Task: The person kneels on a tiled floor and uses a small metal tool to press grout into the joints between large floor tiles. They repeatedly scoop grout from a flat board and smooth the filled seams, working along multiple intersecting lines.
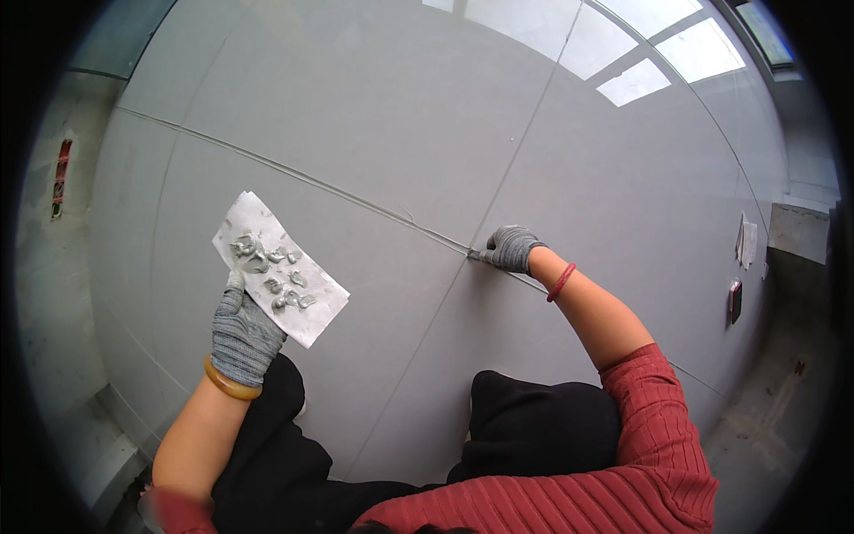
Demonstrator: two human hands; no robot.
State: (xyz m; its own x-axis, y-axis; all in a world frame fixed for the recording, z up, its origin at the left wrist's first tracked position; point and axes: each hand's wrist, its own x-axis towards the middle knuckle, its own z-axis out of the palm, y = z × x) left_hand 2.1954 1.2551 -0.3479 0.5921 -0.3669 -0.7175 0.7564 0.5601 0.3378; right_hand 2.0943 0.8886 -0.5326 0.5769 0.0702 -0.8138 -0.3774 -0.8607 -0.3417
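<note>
My left hand (246, 331), in a grey knit glove, is closed on a folded white paper sheet (313, 313) with the thumb on top. Several glossy grey blobs of paste (256, 258) are stuck to that sheet. Low over the floor, my gloved right hand (511, 248) pinches a small tool (475, 254), mostly hidden by the fingers. Its dark tip meets the tile joint (356, 206) where two joints cross. The joint to the left of the tip has ridged edges, and a thin curled strand (406, 214) sticks up from it.
Large glossy grey floor tiles (382, 116) spread around me, reflecting a window. At the far right lie a phone-like dark object (735, 302) and white papers (746, 241). A bare wall (53, 267) with a red-edged slot stands at the left. My knees are close to the work.
</note>
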